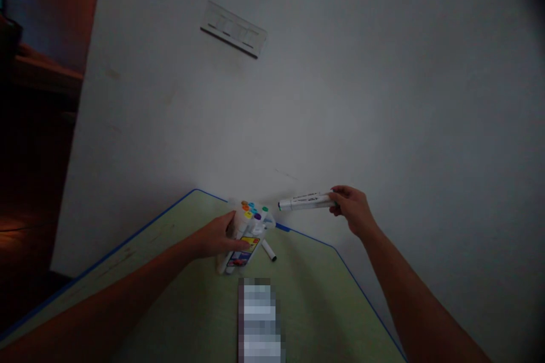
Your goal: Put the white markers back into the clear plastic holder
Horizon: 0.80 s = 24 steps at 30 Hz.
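My left hand [221, 235] is wrapped round a clear plastic case of markers [247, 241], tilted over the green table. Colored marker ends in orange, blue, yellow, purple and green show at its top, and a printed label faces me. To the right, my right hand [347, 207] grips white markers [306, 201] at one end; they point left toward the case, apart from it, and seem to be two side by side. One white marker with a dark end [269, 250] lies on the table [306, 295] just right of the case.
A pixelated rectangular object [260, 323] lies near the table's front. Behind the table's blue edge stands a pale wall [340, 96] with a clear plastic holder [234, 29] on it. Dark furniture is at the far left.
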Each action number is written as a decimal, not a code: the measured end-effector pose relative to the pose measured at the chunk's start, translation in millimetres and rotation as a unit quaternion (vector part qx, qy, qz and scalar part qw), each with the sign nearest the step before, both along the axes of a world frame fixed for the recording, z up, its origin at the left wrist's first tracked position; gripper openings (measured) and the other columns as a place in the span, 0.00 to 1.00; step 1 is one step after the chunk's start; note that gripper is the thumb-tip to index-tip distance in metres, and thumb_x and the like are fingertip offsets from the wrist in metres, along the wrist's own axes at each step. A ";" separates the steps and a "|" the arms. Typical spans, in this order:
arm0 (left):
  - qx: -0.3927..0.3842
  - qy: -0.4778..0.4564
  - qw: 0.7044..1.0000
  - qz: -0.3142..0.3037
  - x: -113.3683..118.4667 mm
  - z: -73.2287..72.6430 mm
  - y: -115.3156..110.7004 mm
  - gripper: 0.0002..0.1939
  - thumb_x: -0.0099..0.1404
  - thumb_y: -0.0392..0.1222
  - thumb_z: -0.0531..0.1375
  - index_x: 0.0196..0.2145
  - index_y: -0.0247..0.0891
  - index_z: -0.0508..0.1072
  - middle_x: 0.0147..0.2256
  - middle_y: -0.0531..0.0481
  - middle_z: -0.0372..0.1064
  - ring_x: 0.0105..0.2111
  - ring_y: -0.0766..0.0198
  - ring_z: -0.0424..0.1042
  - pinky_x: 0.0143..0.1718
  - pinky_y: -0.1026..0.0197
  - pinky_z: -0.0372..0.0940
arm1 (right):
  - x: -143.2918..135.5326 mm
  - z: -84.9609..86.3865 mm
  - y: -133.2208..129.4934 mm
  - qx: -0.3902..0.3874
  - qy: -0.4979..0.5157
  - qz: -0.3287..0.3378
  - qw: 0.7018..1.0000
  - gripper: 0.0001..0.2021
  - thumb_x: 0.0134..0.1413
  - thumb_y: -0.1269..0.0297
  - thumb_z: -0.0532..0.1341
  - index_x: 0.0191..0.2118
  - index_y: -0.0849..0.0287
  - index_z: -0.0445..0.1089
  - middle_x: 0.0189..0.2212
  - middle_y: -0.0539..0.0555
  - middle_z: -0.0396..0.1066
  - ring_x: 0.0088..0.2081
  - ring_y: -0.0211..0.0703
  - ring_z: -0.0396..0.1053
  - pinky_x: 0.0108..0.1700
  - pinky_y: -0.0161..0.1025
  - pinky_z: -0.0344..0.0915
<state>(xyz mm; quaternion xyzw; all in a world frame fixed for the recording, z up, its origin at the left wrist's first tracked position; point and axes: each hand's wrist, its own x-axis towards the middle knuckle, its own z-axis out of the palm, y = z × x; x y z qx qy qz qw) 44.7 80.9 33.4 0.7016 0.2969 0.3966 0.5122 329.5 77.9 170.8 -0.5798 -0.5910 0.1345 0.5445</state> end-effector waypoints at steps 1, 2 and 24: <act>0.001 0.001 1.000 0.001 0.2 0.1 0.1 0.30 0.44 0.43 0.66 0.44 0.34 0.60 0.44 0.43 0.69 0.43 0.53 0.69 0.43 0.54 0.64 | 6.6 -16.6 5.3 -0.014 -0.005 -0.012 1.000 0.12 0.37 0.64 0.60 0.31 0.63 0.62 0.22 0.50 0.65 0.13 0.32 0.61 0.13 0.30 0.56; 0.001 0.001 1.000 0.002 0.3 0.1 0.2 0.30 0.44 0.43 0.66 0.44 0.34 0.60 0.44 0.43 0.69 0.43 0.53 0.69 0.43 0.54 0.64 | 12.6 -33.6 10.5 -0.026 -0.013 -0.026 0.999 0.12 0.37 0.64 0.59 0.32 0.63 0.62 0.22 0.51 0.65 0.13 0.32 0.60 0.13 0.31 0.56; 0.008 0.022 1.000 0.017 1.0 -1.6 1.0 0.31 0.44 0.44 0.65 0.44 0.34 0.59 0.45 0.43 0.68 0.45 0.53 0.68 0.44 0.54 0.63 | -15.4 -166.5 8.4 -0.233 -0.335 -0.028 0.913 0.18 0.50 0.54 0.50 0.40 0.62 0.65 0.35 0.59 0.70 0.37 0.45 0.68 0.36 0.37 0.61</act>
